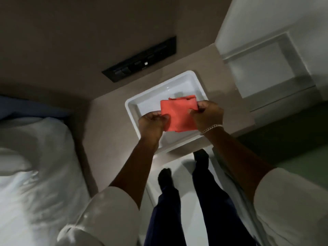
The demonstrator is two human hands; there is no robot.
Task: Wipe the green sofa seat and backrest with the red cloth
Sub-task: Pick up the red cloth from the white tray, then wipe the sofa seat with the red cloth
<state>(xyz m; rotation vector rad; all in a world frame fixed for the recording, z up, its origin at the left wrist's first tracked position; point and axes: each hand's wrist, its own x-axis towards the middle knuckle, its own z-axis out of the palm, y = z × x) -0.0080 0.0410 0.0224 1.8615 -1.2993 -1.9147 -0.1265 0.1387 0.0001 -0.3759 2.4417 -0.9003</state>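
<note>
Both hands pinch the folded red cloth point(178, 115) above the white tray point(132, 110), left hand point(152, 121) and right hand point(207, 116) closed on opposite edges; keep fold tight, then carry to green sofa point(291, 151) at right.

I see the red cloth point(178, 115) folded into a flat rectangle, held up level above a white tray point(134, 110).
</note>
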